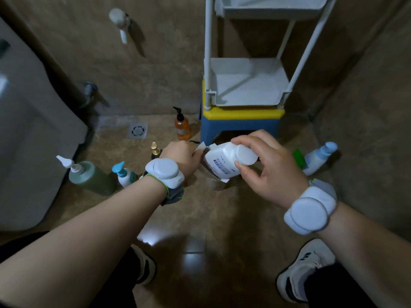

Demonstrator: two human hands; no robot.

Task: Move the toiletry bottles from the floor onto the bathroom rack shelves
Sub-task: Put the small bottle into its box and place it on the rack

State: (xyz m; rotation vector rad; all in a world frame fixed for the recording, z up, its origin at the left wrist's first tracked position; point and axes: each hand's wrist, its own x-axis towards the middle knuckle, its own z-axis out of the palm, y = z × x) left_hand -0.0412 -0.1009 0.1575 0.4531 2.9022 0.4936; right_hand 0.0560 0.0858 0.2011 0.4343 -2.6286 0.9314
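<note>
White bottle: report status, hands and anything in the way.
Right hand grips white bottle. Left hand holds white packaging at its base. Bottle off floor, not yet on rack.

The left hand [178,155] and right hand [266,167] are bare, as are both forearms. The left wrist band [164,172], in front of the stool [240,121] and to its left, has a round white puck over a grey strap edged in neon green. The right wrist band [309,213], to the stool's right, looks alike. Farthest from the stool are dark trousers [329,290], a left trainer [145,266] and a right trainer [304,267], white with black and grey panels.
</note>
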